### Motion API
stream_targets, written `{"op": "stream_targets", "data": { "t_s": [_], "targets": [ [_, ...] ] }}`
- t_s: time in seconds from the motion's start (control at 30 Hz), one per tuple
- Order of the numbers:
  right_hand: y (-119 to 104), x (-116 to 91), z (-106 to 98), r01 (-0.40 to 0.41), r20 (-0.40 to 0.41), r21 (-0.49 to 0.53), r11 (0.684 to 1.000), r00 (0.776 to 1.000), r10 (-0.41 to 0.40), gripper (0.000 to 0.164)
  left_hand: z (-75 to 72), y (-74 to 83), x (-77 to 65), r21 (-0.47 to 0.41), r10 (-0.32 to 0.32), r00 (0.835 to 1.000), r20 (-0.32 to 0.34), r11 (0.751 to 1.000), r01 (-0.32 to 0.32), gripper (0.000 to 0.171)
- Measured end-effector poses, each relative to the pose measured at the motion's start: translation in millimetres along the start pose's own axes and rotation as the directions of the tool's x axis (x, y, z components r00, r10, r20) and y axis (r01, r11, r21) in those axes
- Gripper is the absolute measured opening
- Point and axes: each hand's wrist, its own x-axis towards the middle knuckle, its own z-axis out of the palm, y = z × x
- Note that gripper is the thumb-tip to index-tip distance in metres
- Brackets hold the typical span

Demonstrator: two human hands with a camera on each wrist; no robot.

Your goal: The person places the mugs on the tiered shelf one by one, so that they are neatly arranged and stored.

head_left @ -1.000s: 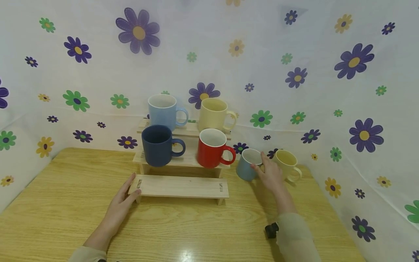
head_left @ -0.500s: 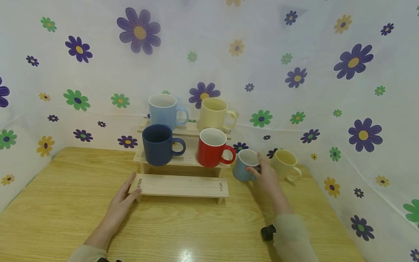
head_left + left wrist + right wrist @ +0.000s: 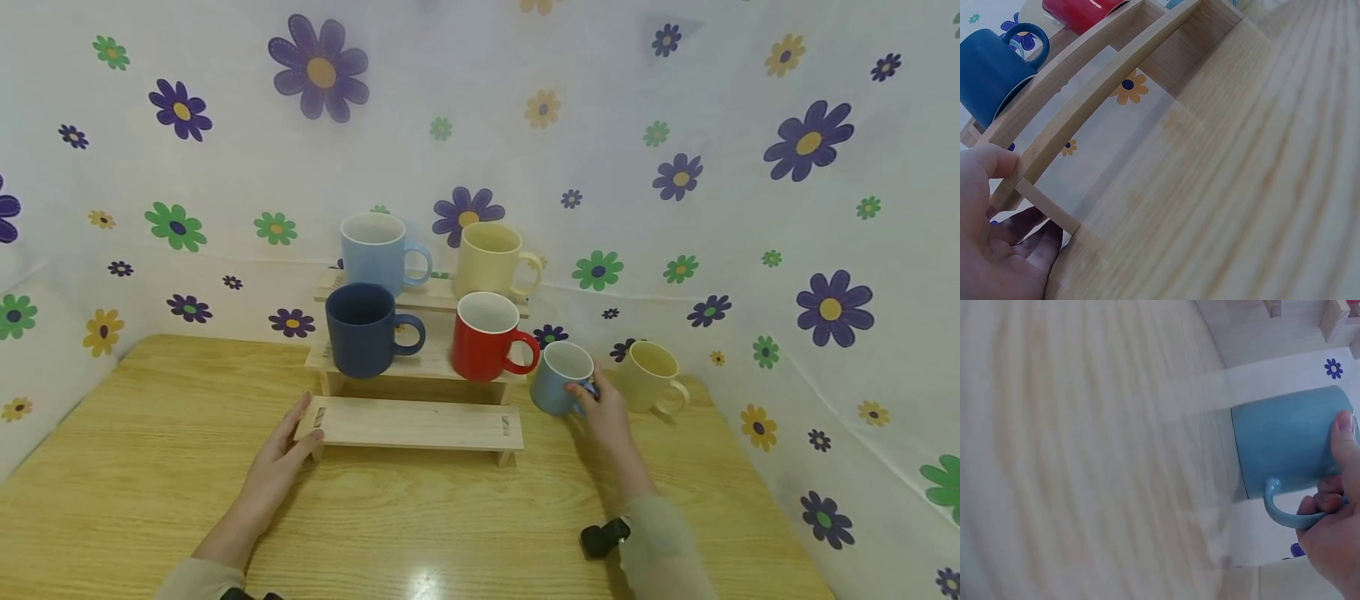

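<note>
My right hand (image 3: 606, 412) grips a light blue mug (image 3: 1291, 440) by its handle, with the fingers curled through the handle and the thumb against the upper side. The mug (image 3: 555, 390) stands upright on the table, right of a three-step wooden rack (image 3: 420, 422). At the rack's left end, my left hand (image 3: 276, 462) holds the lowest step, the thumb on the board and the fingers around its end. On the middle step sit a dark blue mug (image 3: 360, 333) and a red mug (image 3: 480, 346). A pale blue mug (image 3: 371, 258) and a yellow mug (image 3: 483, 262) occupy the top step.
A second yellow mug (image 3: 647, 383) stands on the wood-grain table (image 3: 420, 533), just right of my right hand. Behind the table hangs a white cloth (image 3: 480, 125) printed with flowers.
The light blue mug has shifted a little left toward the rack, and its handle has turned toward my right hand, whose fingers now close round it. My left hand keeps its place.
</note>
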Motion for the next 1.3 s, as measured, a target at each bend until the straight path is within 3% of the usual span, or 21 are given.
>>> {"op": "stream_targets", "data": {
  "t_s": [0.23, 0.5, 0.63, 0.8, 0.93, 1.07, 1.23, 1.3],
  "targets": [
    [3.1, -4.3, 8.6, -0.062, -0.054, 0.126, 0.990, 0.996, 0.069, 0.067, -0.3, 0.8, -0.3, 0.001, 0.003, 1.000, 0.005, 1.000, -0.003, 0.073],
    [5.8, -10.2, 14.4, -0.155, -0.123, 0.309, 0.938, 0.972, 0.201, 0.062, -0.2, 3.6, -1.0, -0.001, -0.012, 1.000, 0.009, 1.000, 0.012, 0.073],
    [5.9, -12.8, 16.4, -0.176, -0.158, 0.395, 0.902, 0.954, 0.255, 0.060, -0.4, 3.0, -1.1, -0.003, -0.015, 1.000, 0.008, 1.000, 0.015, 0.073],
    [4.1, -18.3, 18.8, -0.145, -0.167, 0.528, 0.837, 0.948, 0.269, 0.054, -0.3, 1.6, -0.5, -0.007, -0.009, 1.000, 0.006, 1.000, 0.009, 0.073],
    [3.2, -22.9, 20.7, -0.096, -0.168, 0.636, 0.766, 0.951, 0.259, 0.048, -0.3, 0.9, -0.1, -0.001, -0.010, 1.000, 0.001, 1.000, 0.010, 0.072],
    [-0.7, -29.4, 19.3, -0.103, -0.143, 0.730, 0.676, 0.944, 0.298, 0.042, -0.4, 0.2, -0.2, -0.006, -0.005, 1.000, 0.002, 1.000, 0.005, 0.072],
    [-4.1, -38.2, 13.6, -0.117, -0.052, 0.879, 0.462, 0.940, 0.337, 0.032, -0.2, -0.2, -0.4, -0.022, 0.009, 1.000, 0.006, 1.000, -0.009, 0.072],
    [-5.1, -40.6, 11.0, -0.110, -0.034, 0.909, 0.401, 0.941, 0.336, 0.029, -0.1, 0.0, -0.5, -0.021, 0.008, 1.000, 0.004, 1.000, -0.008, 0.072]
  ]
}}
